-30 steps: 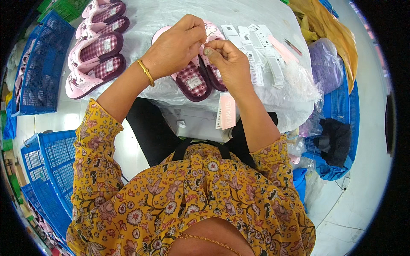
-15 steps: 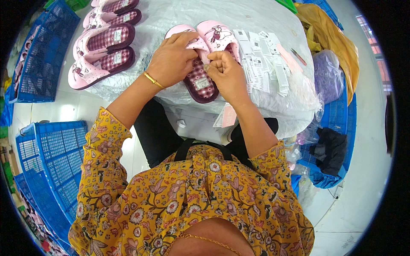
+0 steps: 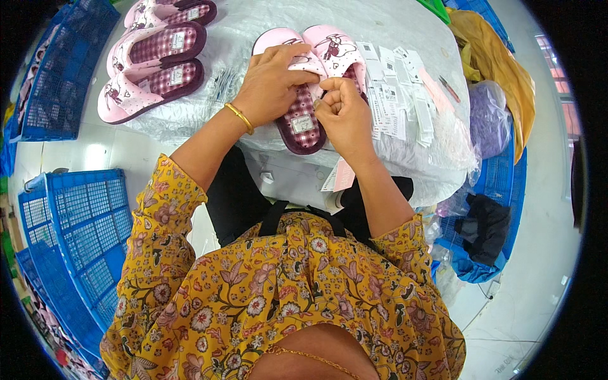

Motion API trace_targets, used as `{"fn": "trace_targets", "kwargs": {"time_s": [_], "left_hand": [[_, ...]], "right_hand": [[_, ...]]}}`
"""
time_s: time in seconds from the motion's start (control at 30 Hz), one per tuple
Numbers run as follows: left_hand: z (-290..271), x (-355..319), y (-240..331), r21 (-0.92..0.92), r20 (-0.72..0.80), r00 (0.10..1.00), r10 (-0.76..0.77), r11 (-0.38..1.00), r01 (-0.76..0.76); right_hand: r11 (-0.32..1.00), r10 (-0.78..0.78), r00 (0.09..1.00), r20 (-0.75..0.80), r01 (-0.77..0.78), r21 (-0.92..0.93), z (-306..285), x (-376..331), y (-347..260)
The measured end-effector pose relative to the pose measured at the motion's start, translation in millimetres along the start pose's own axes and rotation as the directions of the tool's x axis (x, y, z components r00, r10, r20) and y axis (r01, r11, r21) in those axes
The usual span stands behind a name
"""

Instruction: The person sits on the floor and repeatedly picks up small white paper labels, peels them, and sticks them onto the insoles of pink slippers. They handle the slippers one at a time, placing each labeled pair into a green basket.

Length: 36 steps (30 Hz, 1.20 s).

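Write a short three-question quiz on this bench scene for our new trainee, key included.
1. Multiple choice: which wrist wears the gold-coloured bangle?
A) left
B) right
C) both

2. True or false: the white paper tags lie to the right of the slipper pair being handled.

3. Fill in the blank: the left grip lies over the pink ______ of one slipper in that pair.

Key: 1. A. 2. True. 3. upper.
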State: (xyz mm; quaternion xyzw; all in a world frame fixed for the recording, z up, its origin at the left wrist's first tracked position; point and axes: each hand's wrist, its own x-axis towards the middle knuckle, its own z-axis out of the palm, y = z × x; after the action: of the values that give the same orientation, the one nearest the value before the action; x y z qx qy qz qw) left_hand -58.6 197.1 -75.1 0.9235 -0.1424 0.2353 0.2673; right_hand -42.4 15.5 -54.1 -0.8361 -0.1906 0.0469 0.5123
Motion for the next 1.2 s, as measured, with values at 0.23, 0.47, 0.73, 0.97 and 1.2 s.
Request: {"fn": "trace_targets", "kwargs": {"time_s": [0.23, 0.47, 0.73, 0.97, 1.2], "left_hand": [[3, 1, -5, 0.005, 0.027, 1.0, -0.007, 1.0, 0.006], [3, 0, -4, -0.016, 0.021, 1.0, -0.017, 1.0, 0.018], [4, 0, -4, -0.025, 0.027, 0.999, -0.028, 0.999, 0.028], [2, 0, -3, -0.039, 0.016, 1.0, -0.021, 0.999, 0.022], [3, -1, -3, -0.062, -0.013, 1.0, -0.029, 0.998, 0.028]], "right_hand": [[0.995, -0.046, 0.999, -0.001, 0.046, -0.084, 7, 2, 4], [0.976, -0.061, 0.998, -0.012, 0.057, -0.208, 10, 7, 3], [0.968, -0.047, 0.998, -0.036, 0.036, -0.25, 13, 6, -1], [0.959, -0.089, 0.994, -0.057, 0.07, -0.274, 15, 7, 1], [0.923, -0.168, 0.98, -0.107, 0.118, -0.366, 22, 7, 4]]}}
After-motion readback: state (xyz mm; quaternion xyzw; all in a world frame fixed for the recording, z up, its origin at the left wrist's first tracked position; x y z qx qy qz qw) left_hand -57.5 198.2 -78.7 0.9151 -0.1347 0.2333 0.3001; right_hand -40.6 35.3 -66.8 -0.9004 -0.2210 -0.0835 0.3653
